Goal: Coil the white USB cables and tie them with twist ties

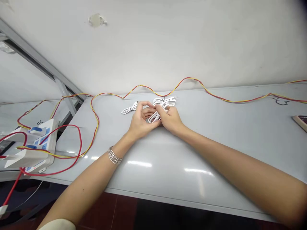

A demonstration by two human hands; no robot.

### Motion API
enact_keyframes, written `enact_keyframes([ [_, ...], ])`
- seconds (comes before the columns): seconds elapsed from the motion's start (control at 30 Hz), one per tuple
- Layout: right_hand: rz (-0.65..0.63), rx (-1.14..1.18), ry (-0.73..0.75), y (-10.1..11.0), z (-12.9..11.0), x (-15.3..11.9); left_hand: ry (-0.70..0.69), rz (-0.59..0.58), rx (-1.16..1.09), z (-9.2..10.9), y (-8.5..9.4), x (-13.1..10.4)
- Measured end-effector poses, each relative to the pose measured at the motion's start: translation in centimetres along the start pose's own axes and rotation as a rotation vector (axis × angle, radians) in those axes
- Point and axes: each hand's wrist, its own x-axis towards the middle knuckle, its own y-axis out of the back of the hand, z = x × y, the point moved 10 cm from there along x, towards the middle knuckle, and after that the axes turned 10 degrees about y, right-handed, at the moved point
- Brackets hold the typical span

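Between my two hands is a coiled white cable point(154, 117), held above the grey tabletop point(153, 153). My left hand point(142, 120) curves around the coil's left side, its fingers bent and its thumb along the near edge. From the right, my right hand point(170, 118) pinches the same coil with thumb and fingers. Just behind my hands lies another bundle of white cable point(165, 101), bound with a dark tie. A smaller tied white cable point(129, 108) with a plug end rests to the left of my left hand.
A white power strip point(45, 143) with plugs and adapters stands at the left. Twisted red and yellow wires point(97, 118) loop from it along the back wall. A metal frame point(63, 95) rises at the left; a pinkish-edged object point(300, 123) lies far right.
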Motion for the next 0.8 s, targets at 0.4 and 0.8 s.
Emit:
enact_keyframes([
  [0.4,0.068,0.016,0.014,0.7,0.1,0.3,-0.164,0.229,0.319,1.8,0.5,-1.0],
  [0.8,0.069,0.05,-0.014,0.5,0.4,0.3,-0.346,0.203,0.438,3.3,0.0,-1.5],
])
